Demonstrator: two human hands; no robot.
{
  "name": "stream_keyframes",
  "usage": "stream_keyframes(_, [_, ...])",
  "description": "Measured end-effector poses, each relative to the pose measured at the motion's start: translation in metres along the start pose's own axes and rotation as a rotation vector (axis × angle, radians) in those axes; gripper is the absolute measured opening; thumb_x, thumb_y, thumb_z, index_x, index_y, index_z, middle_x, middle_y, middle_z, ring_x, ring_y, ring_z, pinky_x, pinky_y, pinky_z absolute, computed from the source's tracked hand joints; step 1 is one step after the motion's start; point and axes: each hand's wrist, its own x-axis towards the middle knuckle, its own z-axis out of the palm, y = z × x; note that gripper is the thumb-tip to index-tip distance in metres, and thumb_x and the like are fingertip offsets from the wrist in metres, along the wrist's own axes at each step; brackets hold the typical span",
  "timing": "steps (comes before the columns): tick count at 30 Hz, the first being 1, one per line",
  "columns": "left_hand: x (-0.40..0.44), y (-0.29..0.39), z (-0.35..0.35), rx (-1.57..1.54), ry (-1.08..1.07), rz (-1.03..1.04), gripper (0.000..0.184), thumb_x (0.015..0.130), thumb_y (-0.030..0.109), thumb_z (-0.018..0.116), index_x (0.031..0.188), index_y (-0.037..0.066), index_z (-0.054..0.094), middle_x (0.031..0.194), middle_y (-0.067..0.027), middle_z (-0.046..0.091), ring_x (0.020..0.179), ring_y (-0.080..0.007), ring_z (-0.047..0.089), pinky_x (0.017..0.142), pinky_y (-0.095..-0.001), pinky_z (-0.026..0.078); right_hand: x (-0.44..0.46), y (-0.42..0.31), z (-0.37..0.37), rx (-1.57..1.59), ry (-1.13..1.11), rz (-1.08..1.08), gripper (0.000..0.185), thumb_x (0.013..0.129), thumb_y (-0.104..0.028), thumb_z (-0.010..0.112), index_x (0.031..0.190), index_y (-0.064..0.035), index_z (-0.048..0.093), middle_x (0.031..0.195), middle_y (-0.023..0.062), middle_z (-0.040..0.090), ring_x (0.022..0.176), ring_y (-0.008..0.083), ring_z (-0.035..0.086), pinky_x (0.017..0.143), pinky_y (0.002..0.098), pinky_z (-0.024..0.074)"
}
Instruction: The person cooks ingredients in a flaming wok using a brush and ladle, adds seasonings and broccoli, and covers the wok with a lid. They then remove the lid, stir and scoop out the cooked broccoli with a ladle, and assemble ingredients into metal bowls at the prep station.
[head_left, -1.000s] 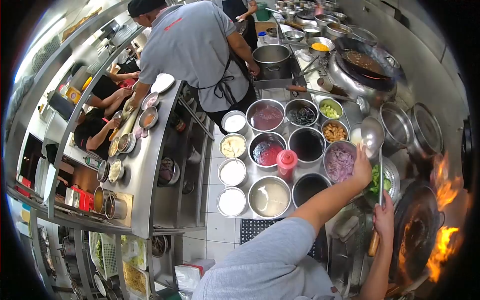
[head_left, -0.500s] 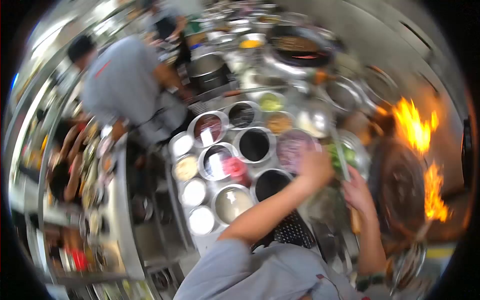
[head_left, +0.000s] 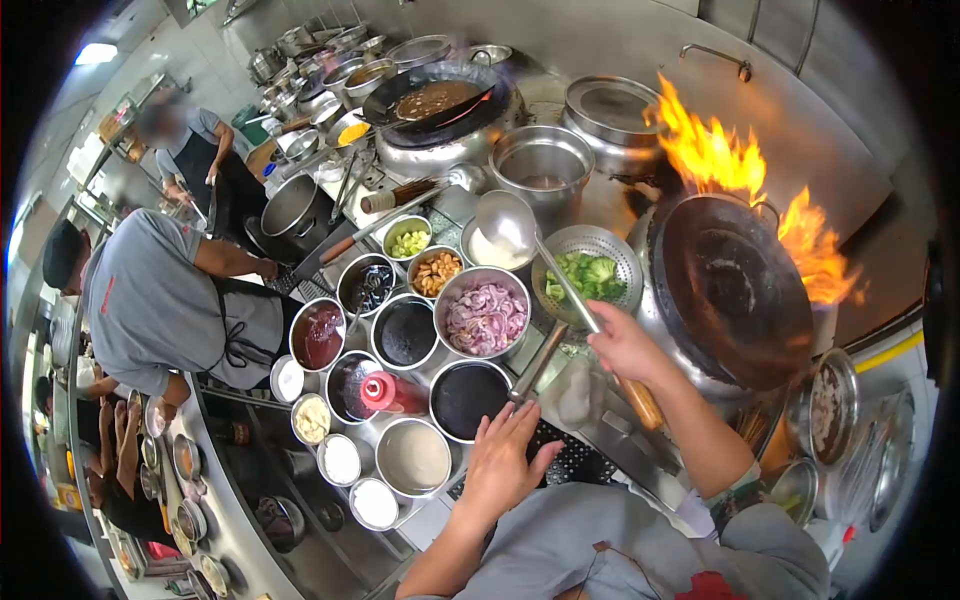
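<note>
My right hand [head_left: 628, 345] is closed around the long handle of a ladle [head_left: 507, 226], below which shows a wooden grip. The ladle's bowl hangs over a pot of white contents [head_left: 496, 250]; whether it touches them I cannot tell. My left hand [head_left: 505, 462] holds nothing, fingers apart, beside a pot of dark liquid [head_left: 470, 398]. Just beyond its fingertips lies a wooden-handled utensil [head_left: 543, 358]. Broccoli [head_left: 590, 275] sits in a perforated metal bowl, left of the wok. The dark wok [head_left: 735, 290] is tilted on the burner, with a little liquid inside.
Tall flames [head_left: 710, 150] rise behind the wok. Several pots hold sliced red onion [head_left: 487, 318], sauces and powders, with a red-capped squeeze bottle [head_left: 390, 392] among them. A co-worker in grey [head_left: 150, 300] leans at the left. A second wok [head_left: 430, 98] stands at the back.
My left hand has drawn back from near the onion and broccoli toward me. The view has swung, and the motion blur is gone. My right hand still grips the ladle.
</note>
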Motion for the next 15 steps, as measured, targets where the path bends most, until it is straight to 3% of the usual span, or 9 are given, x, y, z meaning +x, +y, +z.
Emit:
stream_keyframes(5, [-0.010, -0.004, 0.007, -0.070, -0.036, -0.019, 0.056, 0.084, 0.033, 0.071, 0.127, -0.001, 0.057, 0.126, -0.0222, 0.060, 0.123, -0.0412, 0.053, 0.104, -0.0520, 0.039, 0.007, 0.010, -0.002, 0.026, -0.008, -0.005, 0.056, 0.088, -0.007, 0.057, 0.141, -0.0028, 0.041, 0.071, 0.0037, 0.054, 0.051, 0.0112, 0.049, 0.046, 0.0281, 0.0413])
stream_keyframes(8, [-0.013, -0.009, 0.008, -0.099, -0.026, -0.019, 0.053, 0.084, 0.030, 0.072, 0.124, -0.003, 0.059, 0.125, -0.0227, 0.060, 0.122, -0.0408, 0.053, 0.104, -0.0489, 0.041, 0.011, 0.013, 0.003, 0.030, -0.004, 0.033, 0.059, 0.090, -0.007, 0.056, 0.145, -0.0076, 0.036, 0.076, 0.0034, 0.055, 0.052, 0.0098, 0.048, 0.042, 0.0291, 0.0405])
stream_keyframes(12, [-0.011, -0.018, 0.007, -0.108, -0.005, -0.006, 0.051, 0.082, 0.025, 0.073, 0.121, -0.005, 0.060, 0.124, -0.0233, 0.061, 0.121, -0.0402, 0.054, 0.103, -0.0448, 0.043, 0.004, -0.002, -0.004, 0.097, -0.039, 0.066, 0.058, 0.088, -0.008, 0.056, 0.143, -0.0014, 0.038, 0.073, 0.0041, 0.055, 0.051, 0.0104, 0.049, 0.046, 0.0272, 0.0410])
stream_keyframes(15, [-0.007, -0.021, 0.006, -0.104, -0.014, 0.003, 0.051, 0.083, 0.025, 0.073, 0.121, -0.006, 0.060, 0.123, -0.0232, 0.061, 0.121, -0.0402, 0.055, 0.102, -0.0438, 0.043, 0.010, 0.010, 0.002, 0.056, -0.041, 0.059, 0.059, 0.090, -0.008, 0.053, 0.146, -0.0074, 0.033, 0.077, 0.0038, 0.054, 0.051, 0.0092, 0.048, 0.039, 0.0274, 0.0407])
